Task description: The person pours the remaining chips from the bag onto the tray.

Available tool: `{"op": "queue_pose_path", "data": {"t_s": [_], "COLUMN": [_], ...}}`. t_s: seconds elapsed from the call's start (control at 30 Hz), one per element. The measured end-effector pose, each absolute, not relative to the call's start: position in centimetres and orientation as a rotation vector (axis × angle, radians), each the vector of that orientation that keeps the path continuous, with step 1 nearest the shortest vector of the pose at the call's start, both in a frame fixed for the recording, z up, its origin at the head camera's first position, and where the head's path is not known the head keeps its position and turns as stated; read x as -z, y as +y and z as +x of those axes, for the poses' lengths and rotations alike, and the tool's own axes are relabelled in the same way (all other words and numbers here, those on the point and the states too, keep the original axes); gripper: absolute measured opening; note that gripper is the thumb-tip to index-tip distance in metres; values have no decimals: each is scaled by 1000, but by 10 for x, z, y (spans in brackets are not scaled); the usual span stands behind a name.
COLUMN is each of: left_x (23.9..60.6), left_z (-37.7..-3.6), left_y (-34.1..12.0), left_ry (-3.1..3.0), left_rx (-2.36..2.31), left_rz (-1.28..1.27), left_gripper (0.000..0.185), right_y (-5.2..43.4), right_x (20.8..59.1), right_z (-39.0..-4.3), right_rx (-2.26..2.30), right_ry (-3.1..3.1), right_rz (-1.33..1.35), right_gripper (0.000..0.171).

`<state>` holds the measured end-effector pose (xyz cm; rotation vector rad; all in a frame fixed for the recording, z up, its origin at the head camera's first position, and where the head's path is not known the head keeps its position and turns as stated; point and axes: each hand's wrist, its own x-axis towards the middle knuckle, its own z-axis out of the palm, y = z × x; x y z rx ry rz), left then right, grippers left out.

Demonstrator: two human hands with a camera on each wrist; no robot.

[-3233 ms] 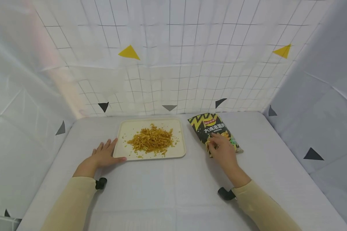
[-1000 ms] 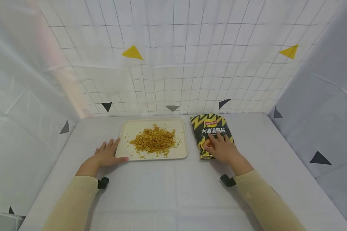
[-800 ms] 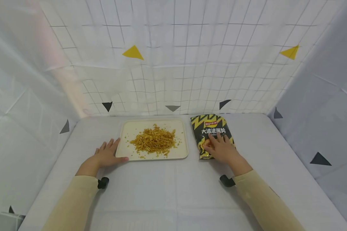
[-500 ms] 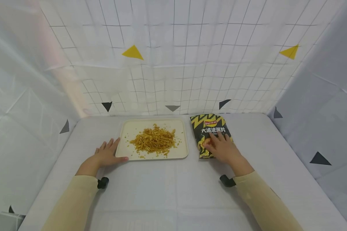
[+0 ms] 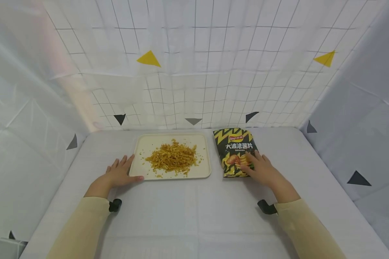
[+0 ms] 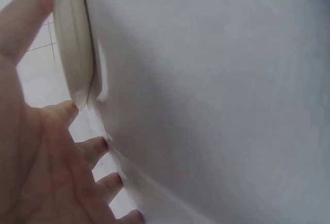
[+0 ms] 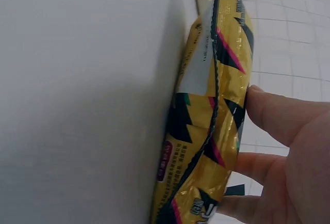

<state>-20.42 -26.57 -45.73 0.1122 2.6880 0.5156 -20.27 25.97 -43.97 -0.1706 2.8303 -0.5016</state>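
Note:
A cream tray [image 5: 168,178] lies at the left of the table, with a heap of shredded yellow-brown crisp pieces [image 5: 173,156] in it. My left hand [image 5: 118,175] rests at its near left corner, fingers spread and thumb along the front rim. In the left wrist view the thumb and a fingertip meet the tray's edge [image 6: 75,43]. Right of the tray lies a black and yellow chip bag [image 5: 235,144], printed side up. My right hand [image 5: 262,171] touches its lower right part with loosely extended fingers. The right wrist view shows the bag's crimped end [image 7: 214,100] beside the thumb.
A white cloth covers the table [image 5: 181,216]. A white gridded sheet [image 5: 194,90] hangs behind it, with grey-white sheets at both sides. Each wrist carries a small black camera, the left camera [image 5: 115,205] and the right camera [image 5: 266,207].
Since the oldest frame, the chip bag has turned straighter and my right hand's pinched fingers have opened out. In the last half second that hand slid right across the bag. My left hand stays put.

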Motion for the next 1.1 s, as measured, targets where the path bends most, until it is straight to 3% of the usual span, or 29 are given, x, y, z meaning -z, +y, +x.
{"op": "queue_pose_path", "data": {"t_s": [0.53, 1.1], "left_x": [454, 456], "left_z": [-202, -204], "left_y": [-266, -267], "left_ry": [2691, 2695], "left_rx": [-513, -534], "left_rz": [121, 125], "left_gripper": [117, 116], "right_y": [257, 303], "right_x": [444, 430], "right_z": [-198, -192], "right_rx": [504, 553], "right_ry": [2841, 2926], "right_rz": [-209, -299], "right_gripper": [79, 72]}}
